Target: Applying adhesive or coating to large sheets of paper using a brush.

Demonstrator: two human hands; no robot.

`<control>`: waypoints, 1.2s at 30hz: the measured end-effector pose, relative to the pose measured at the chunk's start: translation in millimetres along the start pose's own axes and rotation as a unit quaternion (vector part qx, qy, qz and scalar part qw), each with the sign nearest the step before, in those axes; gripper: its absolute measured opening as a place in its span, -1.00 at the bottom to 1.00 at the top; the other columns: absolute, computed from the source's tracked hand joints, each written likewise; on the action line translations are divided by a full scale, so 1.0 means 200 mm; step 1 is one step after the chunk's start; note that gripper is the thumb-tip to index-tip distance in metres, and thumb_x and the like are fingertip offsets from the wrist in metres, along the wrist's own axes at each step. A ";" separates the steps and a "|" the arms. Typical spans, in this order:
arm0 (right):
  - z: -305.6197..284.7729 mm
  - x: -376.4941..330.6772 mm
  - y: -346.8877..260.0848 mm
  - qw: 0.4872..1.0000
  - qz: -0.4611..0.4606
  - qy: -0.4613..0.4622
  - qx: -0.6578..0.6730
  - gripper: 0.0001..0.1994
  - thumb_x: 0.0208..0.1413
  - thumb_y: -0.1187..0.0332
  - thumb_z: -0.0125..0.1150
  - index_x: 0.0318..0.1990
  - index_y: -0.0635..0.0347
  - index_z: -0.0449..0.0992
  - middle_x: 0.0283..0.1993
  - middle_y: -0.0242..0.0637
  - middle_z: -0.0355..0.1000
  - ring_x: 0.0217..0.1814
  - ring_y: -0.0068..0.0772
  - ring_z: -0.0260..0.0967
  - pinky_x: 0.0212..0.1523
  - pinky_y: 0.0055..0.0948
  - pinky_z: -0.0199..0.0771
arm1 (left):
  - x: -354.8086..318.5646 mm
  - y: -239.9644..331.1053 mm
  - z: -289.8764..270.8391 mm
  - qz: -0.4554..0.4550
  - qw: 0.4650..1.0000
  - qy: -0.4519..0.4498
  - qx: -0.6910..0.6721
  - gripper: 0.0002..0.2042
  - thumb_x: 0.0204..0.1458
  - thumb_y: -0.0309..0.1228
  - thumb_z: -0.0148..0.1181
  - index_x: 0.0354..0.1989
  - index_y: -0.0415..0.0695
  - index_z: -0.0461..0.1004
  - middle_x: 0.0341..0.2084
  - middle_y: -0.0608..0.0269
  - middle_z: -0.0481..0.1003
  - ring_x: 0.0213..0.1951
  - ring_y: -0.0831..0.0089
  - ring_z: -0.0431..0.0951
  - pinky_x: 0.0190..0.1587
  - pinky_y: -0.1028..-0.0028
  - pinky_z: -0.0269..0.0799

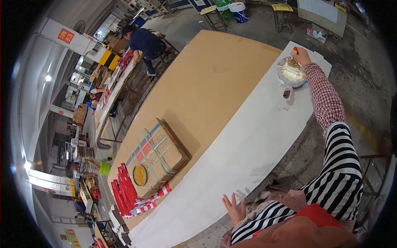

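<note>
Right hand (302,57) curled, arm (328,97) outstretched — left hand (235,211) splayed.

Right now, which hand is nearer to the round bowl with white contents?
Right. The right hand is right at the bowl's far edge; the left hand is far away, by the white sheet's near edge.

Stained grey floor (351,62), yellow-topped stool (282,8), bright window (106,25), glowing lamp (48,78) overhead

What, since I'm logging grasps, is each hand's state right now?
Left hand: open, fingers spread, nothing visible in it.
Right hand: closed on a red-tipped handle, by the bowl of pale paste.
</note>
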State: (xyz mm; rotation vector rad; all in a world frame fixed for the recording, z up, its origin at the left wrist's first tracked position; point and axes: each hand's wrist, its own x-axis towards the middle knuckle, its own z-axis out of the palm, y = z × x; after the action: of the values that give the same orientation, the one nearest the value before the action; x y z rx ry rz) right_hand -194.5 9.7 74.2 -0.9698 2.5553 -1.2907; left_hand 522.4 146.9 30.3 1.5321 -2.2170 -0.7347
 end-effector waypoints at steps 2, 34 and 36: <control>-0.02 0.02 0.00 0.999 -0.017 0.022 -0.032 -0.67 -0.01 0.20 0.25 -0.34 0.39 0.46 -0.40 -0.01 0.42 -0.37 -0.14 0.41 -0.33 -0.22 0.36 | 0.00 0.01 0.00 0.000 1.000 0.005 0.000 -0.46 -0.04 -0.25 0.27 0.15 -0.09 0.31 0.26 -0.28 -0.03 0.27 -0.27 -0.04 0.22 0.00 0.01; 0.06 -0.21 -0.01 0.973 -0.215 0.033 -0.082 -0.78 0.02 0.31 0.16 -0.33 0.35 0.43 -0.43 0.04 0.41 -0.38 -0.01 0.40 -0.36 -0.23 0.35 | -0.11 0.05 -0.06 -0.022 1.000 0.015 0.016 -0.46 0.03 -0.19 0.19 0.19 -0.07 0.26 0.29 -0.26 -0.11 0.29 -0.27 -0.12 0.21 0.02 0.04; 0.04 -0.17 0.01 0.974 -0.207 0.025 -0.084 -0.76 0.03 0.29 0.16 -0.30 0.34 0.44 -0.40 0.04 0.42 -0.32 -0.01 0.43 -0.32 -0.22 0.36 | -0.12 0.05 -0.05 -0.018 0.999 0.023 0.020 -0.46 0.03 -0.20 0.19 0.19 -0.07 0.26 0.29 -0.26 -0.10 0.29 -0.28 -0.11 0.21 0.02 0.06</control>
State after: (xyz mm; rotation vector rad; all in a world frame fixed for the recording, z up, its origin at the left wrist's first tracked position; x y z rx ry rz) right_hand -165.3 25.2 60.8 -1.5924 2.6237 -1.2076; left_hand 529.4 169.8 45.3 1.5965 -2.1894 -0.6626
